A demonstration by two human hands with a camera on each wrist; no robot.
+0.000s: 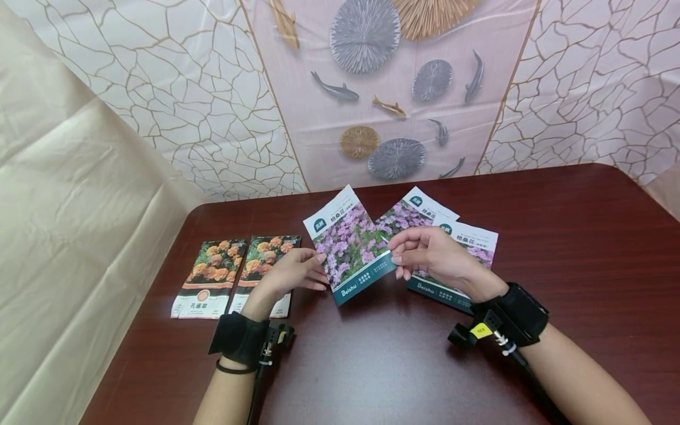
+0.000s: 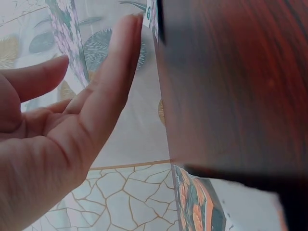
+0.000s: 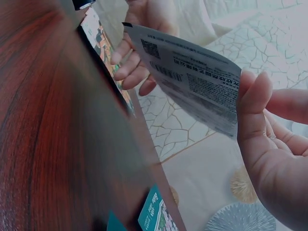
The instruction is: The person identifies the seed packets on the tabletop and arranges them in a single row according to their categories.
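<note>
- Your right hand point(image 1: 432, 255) pinches the right edge of the purple-flower seed packet point(image 1: 350, 245), which is lifted just above the desk point(image 1: 372, 360) between both hands — keep that pinch light so the paper does not crease.
- Your left hand point(image 1: 294, 273) has straight fingers at the packet's left edge, touching rather than gripping; steady it from that side.
- Just beyond, two more purple packets point(image 1: 451, 236) lie overlapped under your right hand — do not drag them.
- Well to the left, two orange-flower packets point(image 1: 234, 274) lie side by side.
</note>
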